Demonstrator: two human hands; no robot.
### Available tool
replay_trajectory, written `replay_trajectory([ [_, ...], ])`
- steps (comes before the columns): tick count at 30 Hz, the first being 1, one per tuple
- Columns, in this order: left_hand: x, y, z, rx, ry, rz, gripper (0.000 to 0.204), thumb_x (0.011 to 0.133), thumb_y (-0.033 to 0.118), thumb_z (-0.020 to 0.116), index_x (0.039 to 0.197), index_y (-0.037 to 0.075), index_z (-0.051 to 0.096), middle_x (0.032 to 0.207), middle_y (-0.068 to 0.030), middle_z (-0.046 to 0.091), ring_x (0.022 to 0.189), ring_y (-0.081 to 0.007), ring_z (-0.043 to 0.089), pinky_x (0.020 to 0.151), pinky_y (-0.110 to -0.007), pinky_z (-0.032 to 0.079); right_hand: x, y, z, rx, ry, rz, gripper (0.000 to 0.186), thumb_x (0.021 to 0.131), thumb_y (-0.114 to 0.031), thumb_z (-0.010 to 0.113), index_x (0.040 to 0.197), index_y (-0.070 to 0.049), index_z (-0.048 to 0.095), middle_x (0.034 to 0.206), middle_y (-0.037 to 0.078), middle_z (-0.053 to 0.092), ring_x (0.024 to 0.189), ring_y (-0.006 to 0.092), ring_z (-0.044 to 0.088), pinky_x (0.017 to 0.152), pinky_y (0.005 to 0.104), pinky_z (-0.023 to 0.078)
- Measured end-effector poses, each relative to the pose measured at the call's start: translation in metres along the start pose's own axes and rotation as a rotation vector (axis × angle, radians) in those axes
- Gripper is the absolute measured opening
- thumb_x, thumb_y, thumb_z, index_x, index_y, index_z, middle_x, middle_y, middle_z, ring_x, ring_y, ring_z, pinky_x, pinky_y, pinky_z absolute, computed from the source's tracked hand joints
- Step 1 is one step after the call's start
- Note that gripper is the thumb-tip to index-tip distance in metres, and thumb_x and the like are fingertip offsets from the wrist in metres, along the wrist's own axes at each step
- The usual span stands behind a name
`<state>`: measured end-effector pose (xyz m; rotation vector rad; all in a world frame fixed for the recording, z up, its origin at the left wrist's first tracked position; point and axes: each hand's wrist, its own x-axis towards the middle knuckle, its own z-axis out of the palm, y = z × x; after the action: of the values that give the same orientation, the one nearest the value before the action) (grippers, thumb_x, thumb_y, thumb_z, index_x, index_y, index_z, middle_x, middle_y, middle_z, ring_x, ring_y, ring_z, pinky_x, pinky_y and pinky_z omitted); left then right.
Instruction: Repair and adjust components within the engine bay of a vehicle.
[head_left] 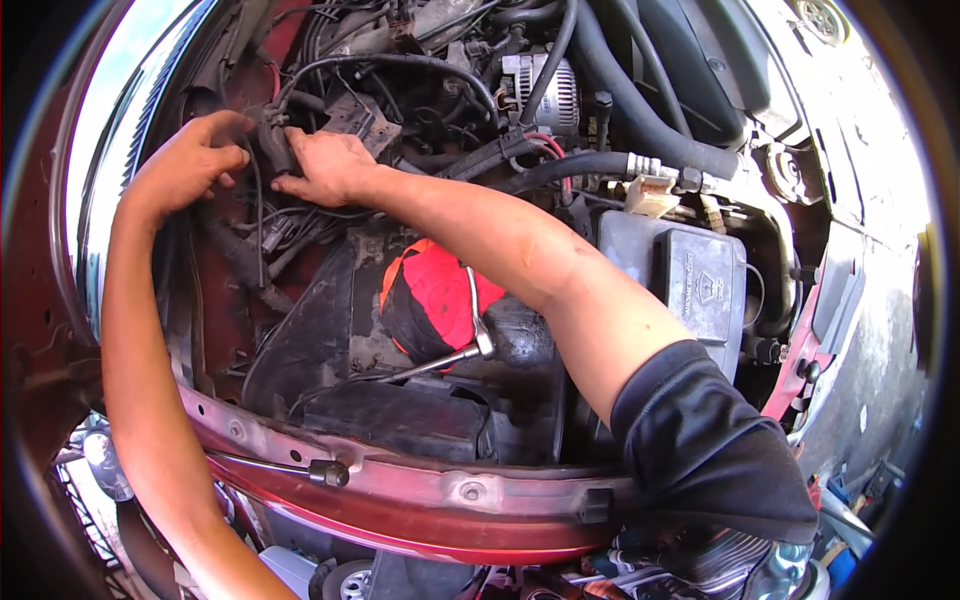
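Note:
Deep in the car's engine bay at the far left, both my hands work around a dark hose [277, 145]. My left hand [185, 165] is on its left, the fingers apart and slightly curled, some of them blurred and partly in shadow. From the other side my right hand [330, 167] has its fingertips and thumb closed against the hose. My right arm crosses over the bay. Below it lies a bunched red and black cloth [435, 300] on a black cover, with a ratchet wrench [484, 343] resting over it.
A silver alternator [540, 92] sits at the back among cables and thick hoses. To the right is a black washer reservoir [675, 275]. The red front crossmember [400, 488] runs along the near side, with a black-ended metal rod [328, 472] on it.

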<state>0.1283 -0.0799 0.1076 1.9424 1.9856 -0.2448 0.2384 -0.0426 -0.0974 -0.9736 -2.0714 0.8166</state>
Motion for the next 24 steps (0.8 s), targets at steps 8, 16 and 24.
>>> replay_trajectory([
  [8,0.005,-0.009,0.000,-0.006,0.011,0.044,0.052,0.089,0.027,0.064,0.138,0.010,0.057,0.104,-0.0023,0.067,0.081,-0.0118,0.063,0.066,-0.027,0.048,0.022,0.013,-0.006,0.057,-0.105,0.028,0.088,0.078,-0.060,0.075,0.134,0.004,0.054,0.125,0.027,0.067,0.119,0.0405,0.065,0.102,0.0460,0.051],
  [16,-0.029,0.028,-0.030,0.229,0.234,0.361,0.053,0.086,0.026,0.065,0.129,-0.004,0.064,0.114,-0.0212,0.073,0.106,-0.0282,0.069,0.093,-0.040,0.053,0.069,0.079,-0.107,0.535,0.049,0.054,0.033,0.084,-0.007,0.061,0.114,0.005,0.070,0.074,0.007,0.063,0.060,0.0158,0.058,0.054,0.0296,0.047],
  [24,-0.011,0.036,-0.053,1.008,0.189,1.061,0.038,0.091,0.022,0.064,0.121,0.000,0.069,0.109,-0.0162,0.074,0.103,-0.0286,0.068,0.087,-0.036,0.053,-0.022,0.131,-0.157,-0.453,-0.102,0.550,0.062,0.083,-0.050,0.079,0.112,0.003,0.071,0.097,0.018,0.074,0.087,0.0244,0.072,0.079,0.0385,0.055],
])
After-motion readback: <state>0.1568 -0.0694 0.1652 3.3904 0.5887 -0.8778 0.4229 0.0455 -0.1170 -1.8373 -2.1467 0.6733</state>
